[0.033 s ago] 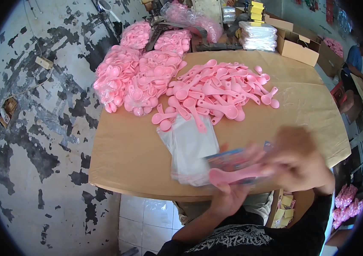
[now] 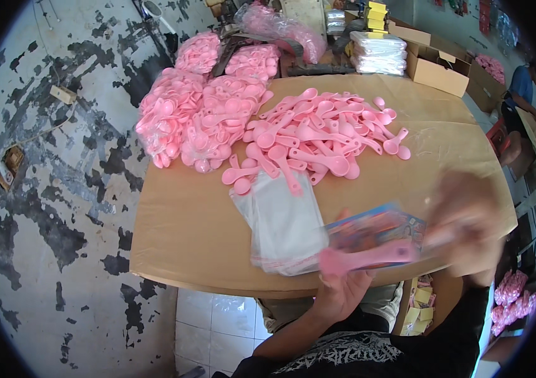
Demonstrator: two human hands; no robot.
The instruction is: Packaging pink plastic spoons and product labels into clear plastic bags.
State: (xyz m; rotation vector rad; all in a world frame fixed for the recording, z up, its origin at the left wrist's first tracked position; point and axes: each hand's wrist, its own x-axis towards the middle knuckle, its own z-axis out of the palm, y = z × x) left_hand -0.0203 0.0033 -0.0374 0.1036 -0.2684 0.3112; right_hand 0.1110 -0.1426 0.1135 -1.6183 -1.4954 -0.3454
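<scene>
Spoon (image 2: pixel 372 256) (pink) and printed card (image 2: pixel 375 230) rest in left grip (image 2: pixel 345 291).

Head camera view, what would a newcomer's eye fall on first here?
First, the heap of loose pink spoons on the brown table, with bulging clear bags of more to its left. Below, the left hand holds one pink spoon and a colourful card, beside the blurred right hand.

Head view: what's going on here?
The person's left hand holds a pink scoop alongside a blue-edged printed card. The right hand, motion-blurred, is just to their right; its grip is unreadable. Clear plastic bags lie left of the card, with a heap of loose pink scoops beyond.
</scene>
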